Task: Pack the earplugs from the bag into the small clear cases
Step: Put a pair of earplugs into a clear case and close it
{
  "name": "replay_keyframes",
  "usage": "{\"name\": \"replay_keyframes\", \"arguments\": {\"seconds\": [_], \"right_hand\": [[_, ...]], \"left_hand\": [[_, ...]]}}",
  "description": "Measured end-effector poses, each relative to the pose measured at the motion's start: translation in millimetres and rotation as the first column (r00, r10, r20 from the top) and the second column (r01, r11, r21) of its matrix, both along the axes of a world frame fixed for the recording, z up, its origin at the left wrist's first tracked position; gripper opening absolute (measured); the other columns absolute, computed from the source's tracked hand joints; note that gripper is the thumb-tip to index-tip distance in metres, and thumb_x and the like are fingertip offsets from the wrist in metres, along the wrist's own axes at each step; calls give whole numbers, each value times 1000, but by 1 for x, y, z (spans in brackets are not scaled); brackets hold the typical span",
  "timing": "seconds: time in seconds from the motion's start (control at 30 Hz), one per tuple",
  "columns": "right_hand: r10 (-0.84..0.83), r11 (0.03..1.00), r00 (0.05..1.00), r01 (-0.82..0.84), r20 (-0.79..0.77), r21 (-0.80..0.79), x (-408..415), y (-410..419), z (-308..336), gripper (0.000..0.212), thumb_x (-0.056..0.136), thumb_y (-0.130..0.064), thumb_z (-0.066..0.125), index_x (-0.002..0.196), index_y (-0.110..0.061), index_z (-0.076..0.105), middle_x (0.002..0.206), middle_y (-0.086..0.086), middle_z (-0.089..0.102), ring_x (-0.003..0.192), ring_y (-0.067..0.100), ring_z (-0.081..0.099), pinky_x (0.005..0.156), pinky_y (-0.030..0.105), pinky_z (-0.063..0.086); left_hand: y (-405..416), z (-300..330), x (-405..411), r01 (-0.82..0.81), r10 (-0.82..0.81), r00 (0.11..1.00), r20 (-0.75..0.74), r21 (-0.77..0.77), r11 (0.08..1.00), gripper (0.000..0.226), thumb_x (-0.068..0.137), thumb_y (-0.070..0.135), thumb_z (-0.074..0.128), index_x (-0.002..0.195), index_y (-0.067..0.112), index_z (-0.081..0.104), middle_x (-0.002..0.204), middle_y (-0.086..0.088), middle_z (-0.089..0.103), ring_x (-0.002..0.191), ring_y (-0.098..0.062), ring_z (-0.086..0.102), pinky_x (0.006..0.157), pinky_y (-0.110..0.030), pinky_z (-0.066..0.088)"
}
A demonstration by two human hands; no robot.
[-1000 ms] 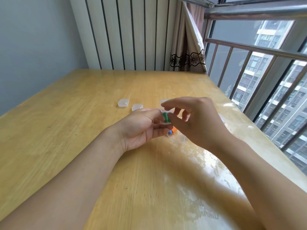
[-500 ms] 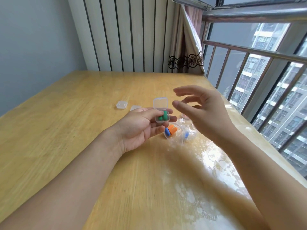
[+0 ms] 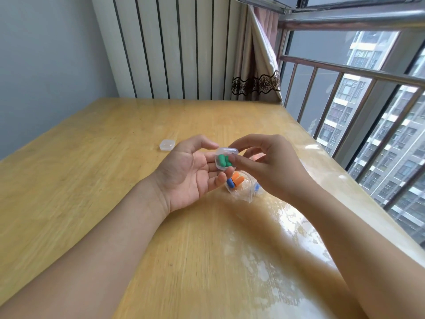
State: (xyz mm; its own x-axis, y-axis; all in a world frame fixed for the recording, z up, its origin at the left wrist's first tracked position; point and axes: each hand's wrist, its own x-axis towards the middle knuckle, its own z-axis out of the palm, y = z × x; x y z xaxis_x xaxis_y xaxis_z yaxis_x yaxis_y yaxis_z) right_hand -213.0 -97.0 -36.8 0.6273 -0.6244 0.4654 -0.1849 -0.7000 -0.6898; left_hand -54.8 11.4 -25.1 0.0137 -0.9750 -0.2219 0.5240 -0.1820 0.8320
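Sunlit glare washes the near right of the wooden bench [image 3: 96,171], blurring the clear bag [image 3: 241,188] of orange and blue earplugs [image 3: 238,178]. Left hand [image 3: 190,171], spread palm-up, cradles the case [image 3: 226,160] of green earplugs [image 3: 222,161]; right hand [image 3: 273,165] pinches its lid, which may pop open, spilling them. A spare case [image 3: 167,145] sits far left; the latch is hidden.

Right hand [image 3: 271,164] hides part of bag [image 3: 241,189]; green earplugs [image 3: 224,161] partly behind fingertip
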Motion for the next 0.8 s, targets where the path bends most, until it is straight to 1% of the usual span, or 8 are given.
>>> {"name": "replay_keyframes", "arguments": {"seconds": [0.1,0.2,0.33,0.43,0.5,0.57,0.7,0.8], "right_hand": [[-22,988,999,18,-24,-155,-1,3,1,7,89,-23,76,94,-28,77,86,-15,71,77,5,64,64,12,44],[-9,948,993,-30,-119,-318,-3,5,3,15,91,-17,72,104,-22,78,94,-11,70,79,4,62,66,12,44],[112,974,968,-151,-224,-167,-9,5,13,25,93,-17,68,117,-23,76,108,-12,71,93,3,65,72,20,54],[117,990,975,-130,-190,-56,-12,5,15,29,93,-16,67,121,-23,74,107,-17,71,97,0,66,79,25,57],[71,997,989,-74,-126,-19,-12,1,15,29,93,-15,66,120,-21,73,104,-18,71,97,0,67,80,30,59],[-1,1000,998,0,-66,-22,-12,-6,15,25,94,-14,64,114,-22,76,103,-15,73,98,2,67,81,36,60],[-112,994,994,112,9,14,-13,-17,11,17,93,-19,66,100,-26,79,96,-14,77,94,8,70,79,45,61],[-123,992,992,123,-11,6,-12,-18,6,16,92,-19,66,97,-25,79,92,-13,76,92,9,70,77,42,61]], "left_hand": [[-1,-2,0,-24,24,998,59,0,1000,40,93,23,60,124,-3,63,93,-10,65,70,-13,63,56,-17,55],[-3,-4,-2,-43,41,996,80,22,999,29,97,18,58,118,0,64,88,-9,66,66,-12,64,53,-16,53],[-4,-5,-3,-42,40,998,51,41,998,35,96,11,54,127,-5,57,79,-8,66,64,-13,63,52,-16,52],[-5,-7,-1,-67,64,996,69,40,997,31,94,5,51,122,-5,60,82,-11,66,63,-12,63,53,-17,52],[-6,-7,-1,-101,97,990,100,35,994,27,95,6,52,118,-3,64,92,-16,70,62,-11,62,52,-16,51],[-6,-6,0,-147,140,970,197,16,989,26,97,11,57,118,-1,66,105,-17,76,61,-7,61,52,-15,51],[-6,-6,4,-219,209,903,375,-16,976,23,100,15,59,117,3,66,99,-14,79,63,-5,67,53,-13,53],[-6,-8,8,-243,215,846,487,-5,970,22,101,16,58,120,7,62,96,-12,79,63,-6,69,49,-14,51]]}}
